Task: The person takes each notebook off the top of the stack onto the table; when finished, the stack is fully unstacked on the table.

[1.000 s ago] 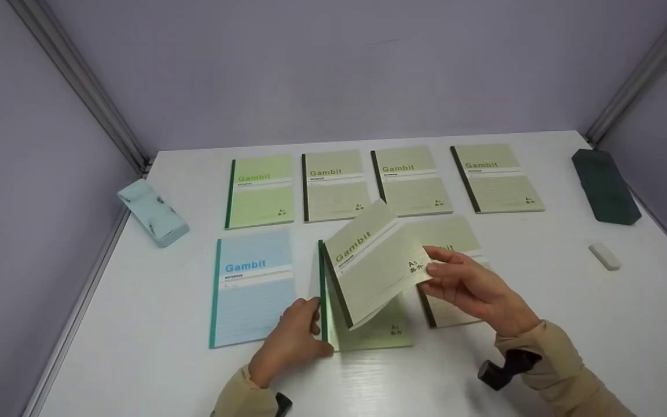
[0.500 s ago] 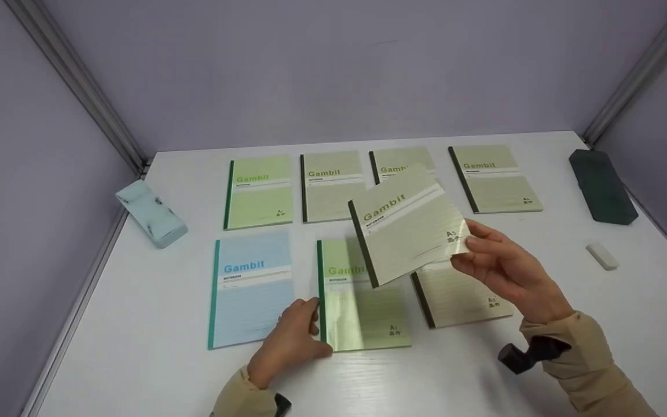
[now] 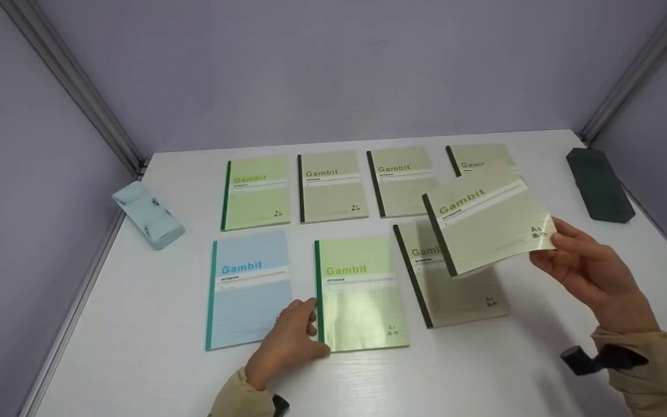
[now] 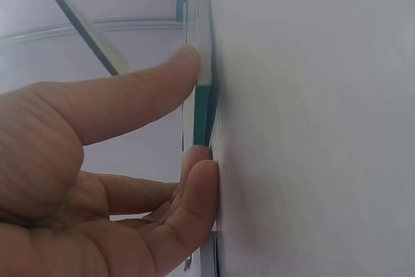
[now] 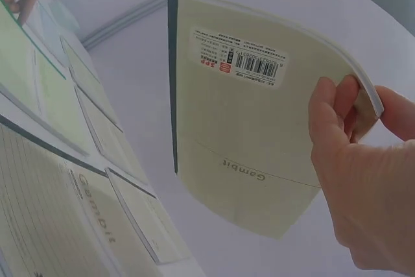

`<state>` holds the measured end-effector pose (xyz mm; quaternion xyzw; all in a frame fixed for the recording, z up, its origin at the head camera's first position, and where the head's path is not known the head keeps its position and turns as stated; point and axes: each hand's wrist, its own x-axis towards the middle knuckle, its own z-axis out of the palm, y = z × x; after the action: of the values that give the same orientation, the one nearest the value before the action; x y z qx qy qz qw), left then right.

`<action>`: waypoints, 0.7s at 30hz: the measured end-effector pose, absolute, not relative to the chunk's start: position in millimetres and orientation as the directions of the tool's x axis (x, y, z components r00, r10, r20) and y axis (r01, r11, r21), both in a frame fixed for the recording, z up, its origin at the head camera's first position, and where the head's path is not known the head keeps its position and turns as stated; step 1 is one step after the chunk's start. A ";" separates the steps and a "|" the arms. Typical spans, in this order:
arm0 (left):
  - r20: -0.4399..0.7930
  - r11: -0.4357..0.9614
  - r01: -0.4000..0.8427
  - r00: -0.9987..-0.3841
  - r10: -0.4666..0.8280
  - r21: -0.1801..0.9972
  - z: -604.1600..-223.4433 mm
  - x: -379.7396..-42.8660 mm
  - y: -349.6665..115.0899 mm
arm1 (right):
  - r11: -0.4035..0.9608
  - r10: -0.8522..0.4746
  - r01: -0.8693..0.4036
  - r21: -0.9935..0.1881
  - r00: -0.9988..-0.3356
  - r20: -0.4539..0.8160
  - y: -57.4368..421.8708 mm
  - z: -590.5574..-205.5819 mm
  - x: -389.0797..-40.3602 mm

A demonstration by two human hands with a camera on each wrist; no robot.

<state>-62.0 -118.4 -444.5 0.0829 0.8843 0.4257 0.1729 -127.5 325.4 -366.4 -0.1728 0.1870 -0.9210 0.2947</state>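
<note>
In the head view, my right hand pinches a beige-green "Gambit" notebook by its lower right corner and holds it tilted above the table. Its back cover with a barcode label faces the right wrist view, where the pages bend slightly at the fingers. Below it, partly covered, lies another beige-green notebook. My left hand rests on the table at the lower left corner of a light green notebook, thumb at the bottom edge and fingers against the dark green spine. Left of that hand lies a blue notebook.
Along the back lie a light green notebook and three beige-green ones, the rightmost partly hidden by the held notebook. A pale blue case sits at the left, a dark green case at the right. Walls enclose the table.
My right hand has lifted the beige-green notebook off the light green one and carried it to the right, over another beige-green notebook. The left hand has stayed in place.
</note>
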 end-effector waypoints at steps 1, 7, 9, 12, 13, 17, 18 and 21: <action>-0.240 0.626 -0.004 -0.926 0.293 0.780 -444.5 -62.1 -118.5 | -0.765 -0.598 0.478 -0.432 -0.776 0.200 331.7 -367.7 -125.5; -0.236 0.630 0.000 -0.927 0.291 0.777 -445.3 -62.3 -119.0 | -0.807 -0.533 0.464 -0.364 -0.839 0.112 365.6 -377.7 -112.2; -0.230 0.629 0.007 -0.928 0.294 0.778 -445.5 -62.6 -118.5 | -0.813 -0.519 0.462 -0.354 -0.851 0.083 377.0 -380.2 -107.6; -0.237 0.632 -0.001 -0.927 0.289 0.775 -445.2 -62.8 -117.4 | -0.813 -0.516 0.469 -0.345 -0.855 0.053 393.5 -383.5 -100.8; -0.240 0.635 -0.004 -0.927 0.287 0.773 -445.2 -62.9 -117.3 | -0.811 -0.519 0.476 -0.340 -0.854 0.042 398.6 -384.6 -98.7; -0.239 0.634 -0.003 -0.928 0.286 0.773 -445.0 -63.1 -117.7 | -0.748 -0.533 0.512 -0.423 -0.843 -0.076 417.7 -388.3 -93.1; -0.235 0.633 0.002 -0.928 0.289 0.774 -445.1 -63.0 -117.9 | -0.720 -0.518 0.510 -0.470 -0.846 -0.124 422.0 -389.3 -92.3; -0.227 0.623 0.009 -0.927 0.298 0.782 -445.3 -62.6 -118.5 | -0.609 -0.414 0.473 -0.636 -0.874 -0.254 432.9 -393.8 -91.0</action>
<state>-62.6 -118.5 -445.3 0.0867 0.8846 0.4256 0.1699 -91.0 432.9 -393.8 0.0406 0.3661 -0.8962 0.2475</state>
